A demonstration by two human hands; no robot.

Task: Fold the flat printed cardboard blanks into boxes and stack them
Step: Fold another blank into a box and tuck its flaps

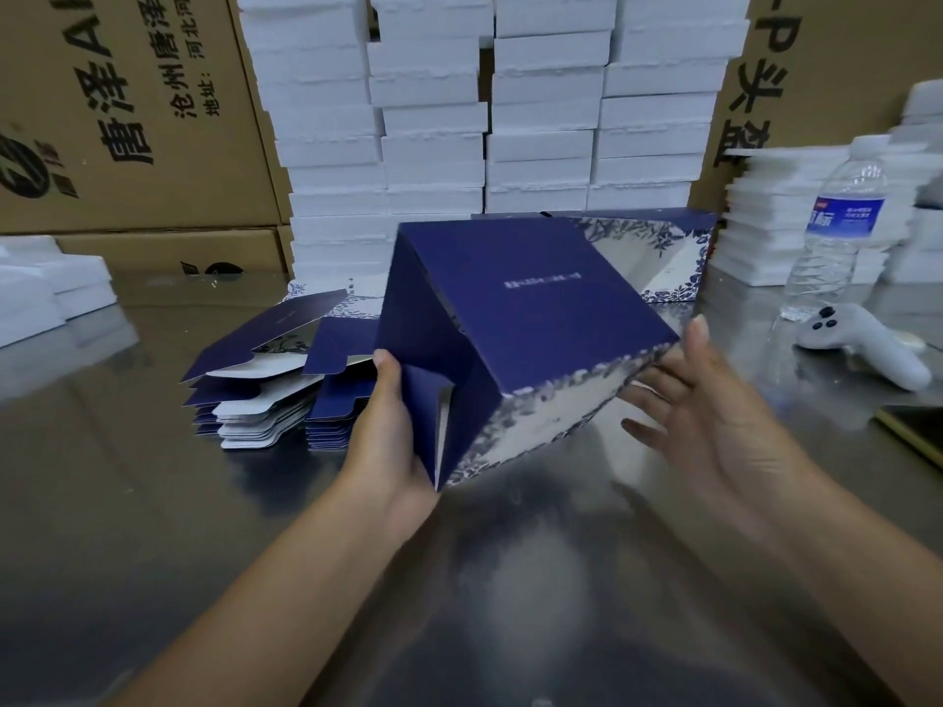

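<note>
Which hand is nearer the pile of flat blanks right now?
Left. The left hand grips the half-folded box at its left edge, just right of the pile of flat blanks. The right hand is open on the box's far side.

Shiny steel table, brown cartons behind

Obscured around the box
Its print is unreadably small; a second box behind it is half covered; a dark object right of it is cropped.
</note>
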